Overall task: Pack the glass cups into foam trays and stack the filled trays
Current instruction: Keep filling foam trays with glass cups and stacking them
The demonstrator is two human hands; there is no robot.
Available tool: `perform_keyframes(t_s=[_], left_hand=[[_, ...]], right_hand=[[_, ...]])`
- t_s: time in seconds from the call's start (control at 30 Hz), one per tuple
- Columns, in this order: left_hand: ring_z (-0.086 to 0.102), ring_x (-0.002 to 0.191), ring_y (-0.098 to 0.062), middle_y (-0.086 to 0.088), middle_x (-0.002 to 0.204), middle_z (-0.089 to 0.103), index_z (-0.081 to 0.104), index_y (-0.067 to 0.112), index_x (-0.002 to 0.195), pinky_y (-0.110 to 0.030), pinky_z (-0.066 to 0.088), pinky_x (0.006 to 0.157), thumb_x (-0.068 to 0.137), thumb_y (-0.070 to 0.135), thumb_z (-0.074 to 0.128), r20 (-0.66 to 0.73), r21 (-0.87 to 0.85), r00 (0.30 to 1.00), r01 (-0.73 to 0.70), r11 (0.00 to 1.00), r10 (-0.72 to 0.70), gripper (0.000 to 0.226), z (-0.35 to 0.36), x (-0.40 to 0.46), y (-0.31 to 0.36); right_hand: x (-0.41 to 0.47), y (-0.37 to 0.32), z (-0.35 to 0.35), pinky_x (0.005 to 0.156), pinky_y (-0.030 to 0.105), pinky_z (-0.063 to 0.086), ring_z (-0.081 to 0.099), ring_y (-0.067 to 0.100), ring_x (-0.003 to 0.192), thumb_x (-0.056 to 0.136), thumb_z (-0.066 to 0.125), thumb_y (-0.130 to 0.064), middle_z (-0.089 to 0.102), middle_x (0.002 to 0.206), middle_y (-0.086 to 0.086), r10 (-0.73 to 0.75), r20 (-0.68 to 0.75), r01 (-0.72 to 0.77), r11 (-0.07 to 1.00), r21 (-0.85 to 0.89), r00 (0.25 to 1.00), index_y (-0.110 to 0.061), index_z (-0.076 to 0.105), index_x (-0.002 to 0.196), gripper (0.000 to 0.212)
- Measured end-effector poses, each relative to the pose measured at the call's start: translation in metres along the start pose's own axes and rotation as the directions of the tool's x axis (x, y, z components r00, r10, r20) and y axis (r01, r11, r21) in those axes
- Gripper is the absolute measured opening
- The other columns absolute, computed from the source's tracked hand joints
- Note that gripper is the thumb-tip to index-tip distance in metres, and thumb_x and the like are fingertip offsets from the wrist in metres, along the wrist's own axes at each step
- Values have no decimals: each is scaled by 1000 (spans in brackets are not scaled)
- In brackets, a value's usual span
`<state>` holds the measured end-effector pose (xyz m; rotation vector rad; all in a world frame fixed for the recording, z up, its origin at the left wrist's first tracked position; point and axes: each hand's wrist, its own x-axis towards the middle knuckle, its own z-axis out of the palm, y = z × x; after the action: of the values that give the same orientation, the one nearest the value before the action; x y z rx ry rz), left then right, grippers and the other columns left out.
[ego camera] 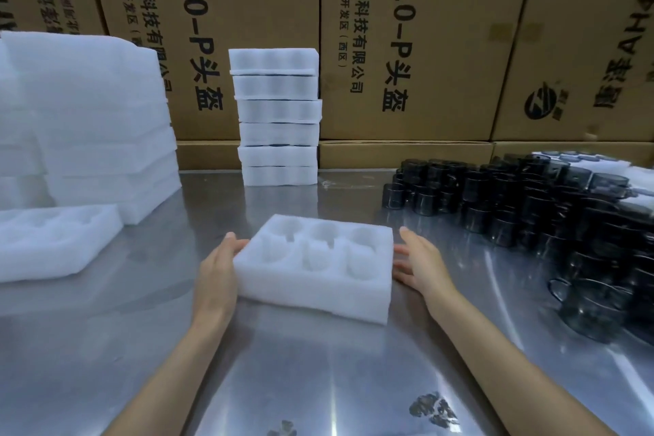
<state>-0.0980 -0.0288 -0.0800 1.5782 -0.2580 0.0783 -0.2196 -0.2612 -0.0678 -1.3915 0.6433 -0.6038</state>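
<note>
A white foam tray point(311, 288) with several empty round pockets lies in the middle of the steel table. My left hand point(216, 272) grips its left edge, thumb over the rim. My right hand point(421, 264) is spread open just off its right edge, fingertips close to the foam, holding nothing. Dark glass cups point(523, 209) with handles stand packed together in a big cluster on the right of the table. A stack of several closed foam trays point(277, 117) rises at the back centre.
A tall pile of foam sheets point(95, 124) stands at the left, with another empty foam tray point(53, 241) in front of it. Cardboard boxes point(407, 39) wall off the back. Bare steel table point(318, 382) lies in front of me.
</note>
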Motion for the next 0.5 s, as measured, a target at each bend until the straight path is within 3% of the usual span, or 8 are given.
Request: perform_keyframes(t_s=[0.07,0.17,0.23,0.27,0.3,0.37,0.43,0.5], left_hand=[[61,78,-27,-5,81,70,68,18,72,-41,46,71,96,42,42,6,-27,1000,19,999,-19,43,0,3,-3],[54,69,-25,-8,72,62,61,13,68,-33,40,57,95,26,52,84,35,996,-43,998,40,31,4,2,-10],[51,70,-22,-8,70,59,58,12,69,-35,41,62,93,19,57,136,71,988,-81,994,71,25,5,2,-13],[51,71,-22,-8,71,59,58,11,70,-36,42,65,92,17,57,154,75,985,-83,994,71,23,6,3,-13],[52,72,-22,-9,74,59,59,11,71,-37,44,67,92,16,57,166,69,984,-81,994,69,21,6,3,-13],[53,74,-23,-10,77,61,61,10,74,-36,45,66,91,11,57,181,57,981,-84,995,73,17,6,3,-13],[53,74,-23,-11,79,62,62,9,76,-34,45,63,91,8,57,186,58,979,-95,994,83,15,7,2,-13],[53,75,-23,-12,81,62,62,7,77,-34,44,63,90,7,57,190,51,978,-100,994,88,14,8,1,-13]], right_hand=[[1,0,-9,78,29,53,66,10,78,98,44,-42,65,93,-8,31,67,-36,997,63,997,-22,51,121,32],[-2,-2,-17,56,19,51,67,2,68,99,41,-41,62,89,-11,61,108,-73,992,104,992,-17,41,139,46],[-7,-7,-21,72,25,49,65,8,84,100,38,-41,63,104,-4,13,43,-11,998,-60,999,-18,47,132,40],[-9,-9,-24,82,30,45,59,12,95,100,37,-40,62,117,-1,-81,-38,69,966,-251,996,-19,50,127,37],[-10,-9,-29,90,34,40,54,16,106,99,38,-38,59,125,1,-233,-132,137,852,-505,964,-18,51,126,36],[-16,-9,-43,105,50,27,42,26,125,95,45,-31,53,133,4,-522,-233,76,505,-860,821,-16,49,130,38],[-20,-14,-52,107,65,11,26,35,135,92,49,-25,43,140,9,-546,-307,-99,376,-921,779,-13,49,130,40],[-23,-21,-60,105,70,3,17,38,137,90,47,-23,36,144,12,-399,-394,-253,360,-898,828,-11,49,128,39]])
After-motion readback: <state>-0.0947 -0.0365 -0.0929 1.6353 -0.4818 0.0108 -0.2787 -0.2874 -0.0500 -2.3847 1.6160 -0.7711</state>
